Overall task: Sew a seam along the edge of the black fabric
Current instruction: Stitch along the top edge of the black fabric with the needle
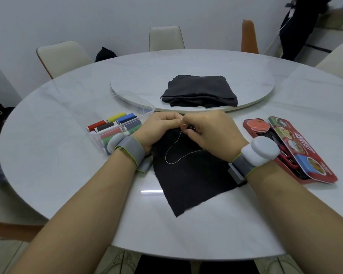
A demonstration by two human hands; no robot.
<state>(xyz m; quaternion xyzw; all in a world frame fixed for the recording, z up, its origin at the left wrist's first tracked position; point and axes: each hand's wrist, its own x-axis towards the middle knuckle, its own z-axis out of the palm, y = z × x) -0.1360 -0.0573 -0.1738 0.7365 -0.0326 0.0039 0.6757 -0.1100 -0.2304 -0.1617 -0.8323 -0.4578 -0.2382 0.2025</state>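
Needlework in hand on a round white marble tabletop (67, 175): a limp piece of black fabric (190, 180) lies flat at the near edge, one corner pointing toward the sewer, its far edge gathered up between two hands. The left hand (158, 128) has its fingers curled and appears to pinch that far edge. The right hand (211, 131) closes its fingertips on a thin metal needle (180, 124) that bridges the small gap between them. A pale thread (171, 155) trails from the needle in a loose loop across the cloth.

The fabric looks light, soft and floppy, likely to slide and bunch on the polished stone, so it is best held taut right beside the stitch line, at the edge just next to the needle. The thread loop could snag or knot if drawn through too fast.

A clear plastic box of coloured thread spools (115, 125) sits left of the hands, an open red tin sewing kit (297, 151) right, and a folded stack of dark cloth (200, 91) beyond on a turntable.
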